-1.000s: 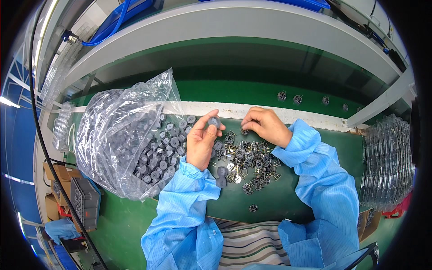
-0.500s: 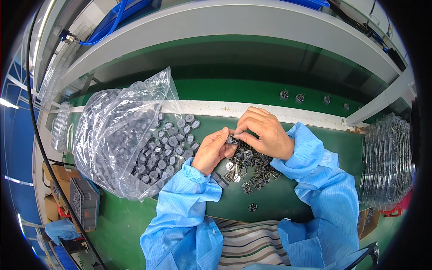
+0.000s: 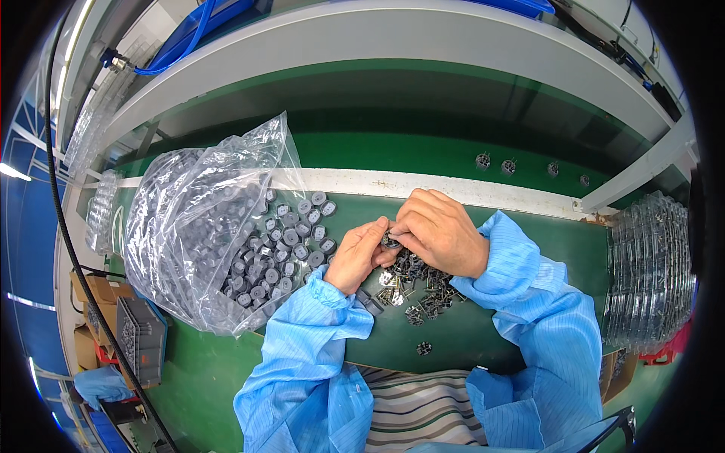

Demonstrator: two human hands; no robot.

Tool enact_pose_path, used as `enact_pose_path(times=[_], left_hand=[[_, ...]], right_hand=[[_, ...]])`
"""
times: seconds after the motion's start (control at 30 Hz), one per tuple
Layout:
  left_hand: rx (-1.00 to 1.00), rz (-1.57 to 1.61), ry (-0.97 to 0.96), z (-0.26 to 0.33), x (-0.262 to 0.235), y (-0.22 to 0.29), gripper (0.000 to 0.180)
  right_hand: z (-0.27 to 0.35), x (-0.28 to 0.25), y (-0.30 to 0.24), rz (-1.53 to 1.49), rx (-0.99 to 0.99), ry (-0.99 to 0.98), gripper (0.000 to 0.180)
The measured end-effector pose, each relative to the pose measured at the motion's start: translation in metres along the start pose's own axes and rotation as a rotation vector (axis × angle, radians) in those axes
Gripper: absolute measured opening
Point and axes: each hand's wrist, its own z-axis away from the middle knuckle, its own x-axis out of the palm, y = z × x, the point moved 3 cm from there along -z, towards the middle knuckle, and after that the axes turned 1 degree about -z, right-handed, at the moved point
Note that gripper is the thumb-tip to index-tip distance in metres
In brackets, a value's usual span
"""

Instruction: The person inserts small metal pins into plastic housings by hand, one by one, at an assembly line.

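Both hands meet over the green work surface around a small round dark part with metal bits (image 3: pixel 389 241). My left hand (image 3: pixel 358 255) grips it between thumb and fingers. Pressed against the same part are the fingertips of my right hand (image 3: pixel 442 232), which partly hide it. Beneath my hands lies a heap of small metal-pinned parts (image 3: pixel 430 291), some with pale discs. To the left, many grey round plastic caps (image 3: pixel 291 238) spill from a clear plastic bag (image 3: pixel 204 226). Two grey caps (image 3: pixel 368 302) rest beside my left wrist.
Stacked clear plastic trays (image 3: pixel 648 272) stand at the right. Several small round parts (image 3: pixel 508 167) sit in a row beyond the white ledge (image 3: pixel 377 182). One loose part (image 3: pixel 424 348) lies near the front edge. A grey crate (image 3: pixel 142 340) is at lower left.
My right hand has shifted slightly left and down, its fingers closing further over the small part. My left hand has barely moved.
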Motion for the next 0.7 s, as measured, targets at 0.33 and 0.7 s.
enact_pose_path(times=[0.33, 0.7], left_hand=[[0.182, -0.091, 0.103, 0.003, 0.006, 0.012, 0.043], [0.360, -1.132, 0.145, 0.016, -0.032, 0.053, 0.046]], right_hand=[[0.004, 0.007, 0.017, -0.418, 0.383, -0.020, 0.019], [0.052, -0.037, 0.159, 0.502, 0.561, 0.129, 0.013]])
